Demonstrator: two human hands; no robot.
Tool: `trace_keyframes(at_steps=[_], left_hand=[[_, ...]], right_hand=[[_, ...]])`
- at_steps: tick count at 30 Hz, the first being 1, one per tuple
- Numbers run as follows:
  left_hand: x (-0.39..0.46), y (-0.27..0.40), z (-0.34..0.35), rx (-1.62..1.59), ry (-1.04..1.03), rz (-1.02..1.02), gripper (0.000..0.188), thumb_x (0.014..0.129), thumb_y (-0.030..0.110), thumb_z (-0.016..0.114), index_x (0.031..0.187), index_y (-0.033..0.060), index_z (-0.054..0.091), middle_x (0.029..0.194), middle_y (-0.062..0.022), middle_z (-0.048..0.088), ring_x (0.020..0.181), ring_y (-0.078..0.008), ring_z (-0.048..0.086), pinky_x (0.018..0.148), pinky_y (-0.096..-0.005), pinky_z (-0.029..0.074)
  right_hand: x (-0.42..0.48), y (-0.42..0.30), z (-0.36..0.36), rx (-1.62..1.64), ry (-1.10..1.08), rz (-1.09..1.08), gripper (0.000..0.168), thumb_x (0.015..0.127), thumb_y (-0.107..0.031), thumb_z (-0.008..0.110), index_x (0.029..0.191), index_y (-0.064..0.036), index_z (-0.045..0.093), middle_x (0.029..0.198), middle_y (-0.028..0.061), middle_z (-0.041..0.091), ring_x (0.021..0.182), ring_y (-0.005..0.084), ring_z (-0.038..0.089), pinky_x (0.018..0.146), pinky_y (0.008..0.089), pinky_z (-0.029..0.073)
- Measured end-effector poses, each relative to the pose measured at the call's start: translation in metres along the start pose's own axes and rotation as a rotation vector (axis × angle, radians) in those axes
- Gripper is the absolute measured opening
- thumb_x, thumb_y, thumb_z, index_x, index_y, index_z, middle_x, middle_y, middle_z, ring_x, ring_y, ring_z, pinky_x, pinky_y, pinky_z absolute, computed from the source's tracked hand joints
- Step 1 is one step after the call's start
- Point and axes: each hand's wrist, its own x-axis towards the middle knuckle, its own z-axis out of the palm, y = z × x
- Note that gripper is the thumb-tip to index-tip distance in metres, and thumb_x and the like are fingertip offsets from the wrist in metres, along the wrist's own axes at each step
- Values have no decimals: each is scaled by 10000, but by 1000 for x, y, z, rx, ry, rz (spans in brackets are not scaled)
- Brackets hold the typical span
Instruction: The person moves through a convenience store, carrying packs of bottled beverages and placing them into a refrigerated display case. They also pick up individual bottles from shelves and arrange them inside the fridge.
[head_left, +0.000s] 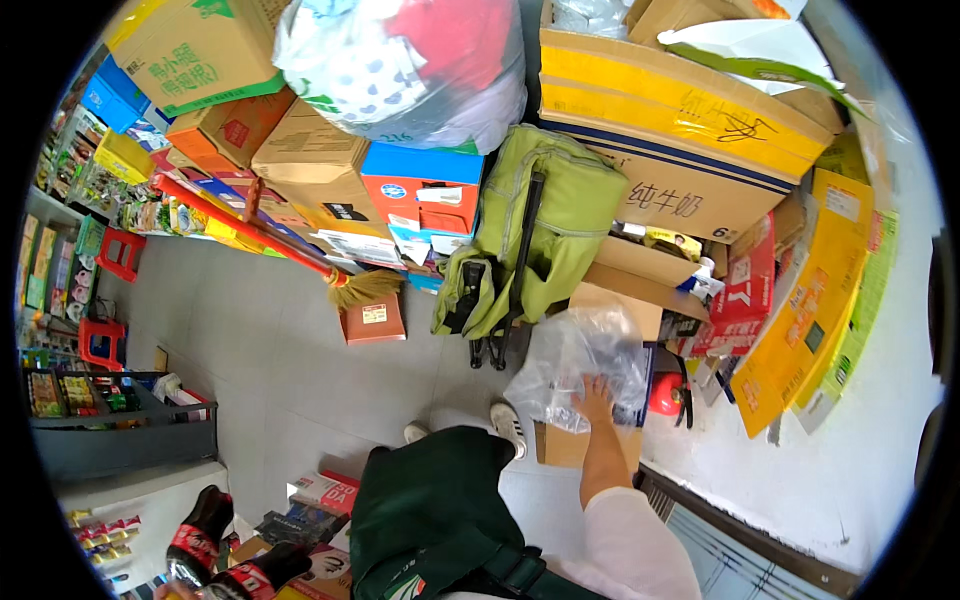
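Note:
My right hand (595, 405) reaches forward, its fingers spread against a crumpled clear plastic bag (559, 364). The bag lies over cardboard boxes, with one brown box (589, 448) showing below it. At the lower left, only part of my left hand (177, 591) shows, at the base of two dark cola bottles with red labels. One cola bottle (196, 536) tilts up to the right, and the other cola bottle (259, 574) lies across in front of it. How the fingers wrap the bottles is mostly hidden by the picture's rim.
A folded green canvas carrier (555, 195) stands ahead beside a red fire extinguisher (666, 393). Stacked cartons (667, 180) and a large stuffed plastic bag (405, 67) line the wall. A broom (360, 289) leans over a dustpan (373, 322). Red stools (101, 343) and a dark shelf unit (124, 442) stand left.

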Motion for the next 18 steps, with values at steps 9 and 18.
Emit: trace_keyframes(at_steps=[9,18], left_hand=[[-31,-2,60,-133,-88,-452,249,903,98,552,1120,-17,516,1021,-65,533,855,-115,484,754,-228,412],[27,42,46,-345,-46,-668,166,795,-36,591,915,39,503,823,-18,447,668,-72,423,529,-186,336]], right_hand=[[72,56,108,136,-572,33,472,916,-382,328,1315,-145,417,1263,140,510,1177,321,465,954,469,382],[-33,28,-86,-141,-154,-320,438,812,-398,533,828,23,652,874,284,607,874,445,582,742,503,465]])
